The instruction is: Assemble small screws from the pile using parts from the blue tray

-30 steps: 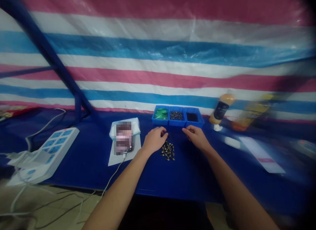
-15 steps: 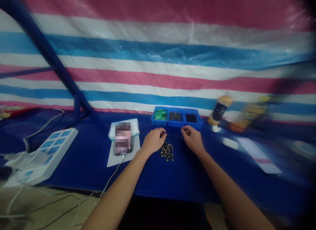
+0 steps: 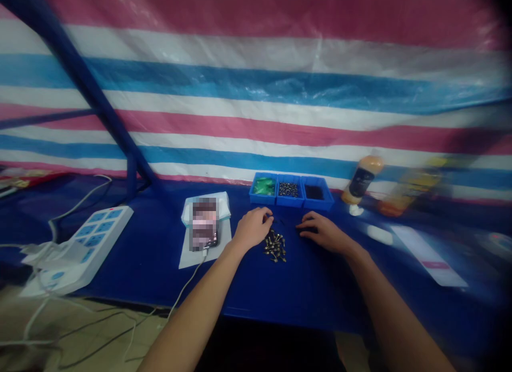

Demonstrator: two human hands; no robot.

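Note:
My left hand (image 3: pixel 254 226) rests at the upper left edge of a loose heap of small brass-coloured, screw-like parts (image 3: pixel 275 248). Its fingers curl in toward the thumb, and whatever they may hold is too small to make out. To the right of the heap, my right hand (image 3: pixel 323 233) hovers low over or touches the table, thumb and fingers parted. Beyond both hands stand three joined blue bins: one with green pieces (image 3: pixel 264 186), one with small shiny metal parts (image 3: pixel 288 189), and one with dark pieces (image 3: pixel 314 192).
On the left are a phone (image 3: pixel 204 225) on a charging cable and a white power strip (image 3: pixel 94 236). To the right stand an orange drink bottle (image 3: pixel 363 179) and a blurred yellowish one (image 3: pixel 408 188), with a white card (image 3: pixel 428 257) nearer. A striped sheet (image 3: pixel 256 116) hangs behind.
My right hand has shifted slightly right and its fingers have spread from a pinch. The left hand keeps its curled pose beside the heap. The whole view has shifted a little.

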